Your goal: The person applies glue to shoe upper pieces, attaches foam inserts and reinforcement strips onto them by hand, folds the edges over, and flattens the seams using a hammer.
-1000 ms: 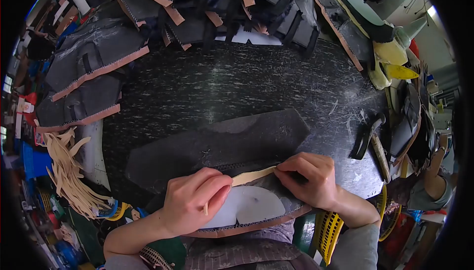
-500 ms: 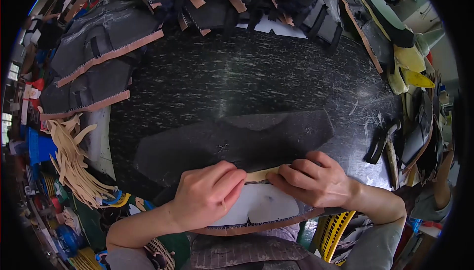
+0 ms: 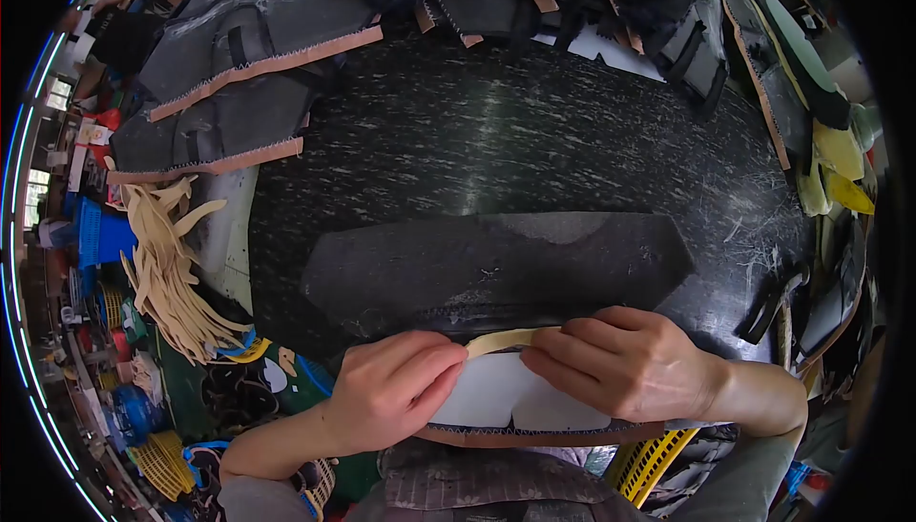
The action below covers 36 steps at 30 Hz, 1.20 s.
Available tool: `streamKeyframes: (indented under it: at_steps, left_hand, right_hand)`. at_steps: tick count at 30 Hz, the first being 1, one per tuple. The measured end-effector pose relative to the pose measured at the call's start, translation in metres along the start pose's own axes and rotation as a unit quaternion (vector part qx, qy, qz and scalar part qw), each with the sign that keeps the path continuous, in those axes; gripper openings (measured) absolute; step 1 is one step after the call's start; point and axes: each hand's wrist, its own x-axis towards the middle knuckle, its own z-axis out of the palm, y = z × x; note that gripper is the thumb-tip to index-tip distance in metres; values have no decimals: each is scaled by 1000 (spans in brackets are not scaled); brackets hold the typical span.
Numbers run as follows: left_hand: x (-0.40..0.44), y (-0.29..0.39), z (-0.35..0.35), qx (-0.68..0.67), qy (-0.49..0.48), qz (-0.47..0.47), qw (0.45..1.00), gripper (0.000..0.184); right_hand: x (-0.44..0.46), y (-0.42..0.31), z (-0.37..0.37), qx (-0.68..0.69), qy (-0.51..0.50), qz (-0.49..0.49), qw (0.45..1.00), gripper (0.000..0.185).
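My left hand [image 3: 396,388] and my right hand [image 3: 625,360] pinch a short stretch of a narrow cream strip [image 3: 498,340] between them, bowed slightly upward. Beneath the hands, at the near table edge, lies a white piece [image 3: 553,406] with a zigzag-stitched brown border [image 3: 544,440]. Just beyond the fingers a dark grey panel [image 3: 496,260] with angled ends lies flat on the table. My fingertips cover the strip's ends.
Dark panels with stitched brown edges [image 3: 272,69] are piled along the far side and left. A bundle of cream strips [image 3: 176,279] hangs at left. On the right lie a hammer [image 3: 786,317] and yellow material [image 3: 835,155]. A yellow basket [image 3: 649,465] stands below.
The view has shifted, so the table items sit farther right. The strip between my hands has gone from nearly flat to bowed upward, with more of it showing.
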Motion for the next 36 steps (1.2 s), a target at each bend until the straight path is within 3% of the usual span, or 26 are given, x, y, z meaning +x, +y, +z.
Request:
streamKeyframes:
  at_steps: [4, 6, 12, 15, 17, 20, 24, 27, 29, 32, 34, 35, 36]
  left_hand:
    - [6, 2, -5, 6, -18, -21, 1000, 17]
    - [8, 1, -4, 14, -18, -25, 999, 17]
    - [13, -1, 7, 39, -13, -46, 998, 17]
    - [6, 1, 4, 137, -12, 5, 990, 16]
    - [-9, -3, -7, 178, 58, 79, 979, 17]
    - [-28, -21, -6, 95, 97, 58, 989, 22]
    - [-22, -14, -9, 88, 92, 26, 992, 19]
    - [-17, -13, -10, 115, 81, 13, 990, 20]
    - [-12, -11, -15, 224, 50, 2, 973, 21]
    - [-8, -48, -23, 42, 47, -37, 997, 27]
    - [3, -47, -39, -143, 78, -146, 976, 36]
    - [3, -48, -52, -159, 99, -209, 960, 47]
    - [18, -32, -62, -21, 115, -124, 985, 48]
  right_hand:
    - [13, -4, 11, -39, -3, 23, 999, 38]
    - [14, -5, 17, -90, 19, 14, 996, 48]
    - [21, -9, 11, -81, -20, 7, 996, 46]
    - [30, -9, 6, -59, -51, 22, 997, 46]
    - [28, -11, 8, -81, -39, 17, 996, 47]
    - [26, -17, 13, -103, -29, 22, 994, 47]
    - [28, -18, 12, -107, -52, 5, 993, 48]
    - [30, -17, 7, -120, -56, -29, 991, 41]
    - [29, -17, 7, -127, -60, -32, 990, 41]
    - [24, -17, 15, -129, -59, -23, 990, 46]
    - [19, -25, 13, -128, -54, -14, 990, 50]
    - [15, -33, 8, -47, -58, 33, 997, 58]
    - [12, -40, 5, 34, -60, 82, 994, 68]
